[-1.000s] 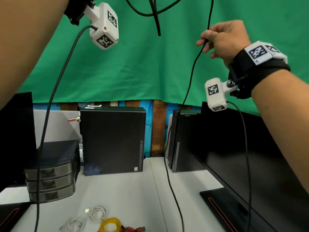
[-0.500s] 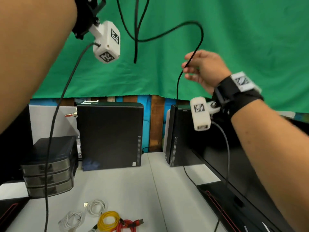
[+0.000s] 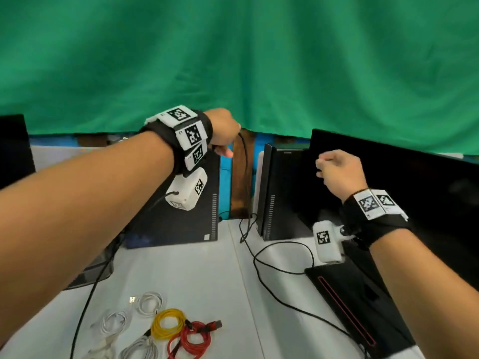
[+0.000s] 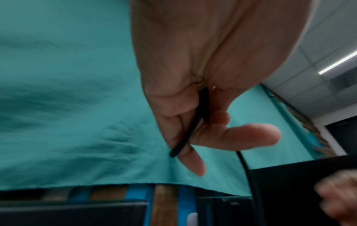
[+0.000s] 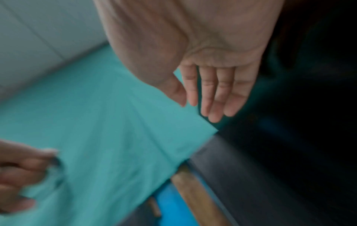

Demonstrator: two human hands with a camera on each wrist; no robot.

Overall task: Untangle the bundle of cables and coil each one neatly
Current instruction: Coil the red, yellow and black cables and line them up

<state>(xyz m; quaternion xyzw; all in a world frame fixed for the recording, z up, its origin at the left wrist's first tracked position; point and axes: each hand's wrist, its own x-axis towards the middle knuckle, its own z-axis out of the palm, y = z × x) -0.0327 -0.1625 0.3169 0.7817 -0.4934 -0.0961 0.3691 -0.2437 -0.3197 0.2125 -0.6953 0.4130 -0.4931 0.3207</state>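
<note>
My left hand (image 3: 225, 147) is raised in front of the green backdrop and grips a thin black cable (image 3: 245, 172). In the left wrist view the cable (image 4: 193, 128) runs between the thumb and curled fingers (image 4: 193, 160). From that hand the cable hangs to the table and lies in a loose loop (image 3: 285, 255) by the monitor base. My right hand (image 3: 322, 167) hovers before the monitor, to the right of the cable. Its fingers (image 5: 214, 104) are nearly straight and hold nothing. Coiled white (image 3: 149, 303), yellow (image 3: 168, 323) and red (image 3: 189, 342) cables lie at the table's front.
Two black computer towers (image 3: 181, 229) (image 3: 282, 198) stand at the back of the white table (image 3: 197, 275). A black monitor (image 3: 404, 193) and its base (image 3: 363, 307) fill the right side. A dark drawer unit (image 3: 89, 274) sits under my left arm.
Both hands have come down from high in front of the backdrop. The right hand has let go of the black cable, which now lies slack on the table.
</note>
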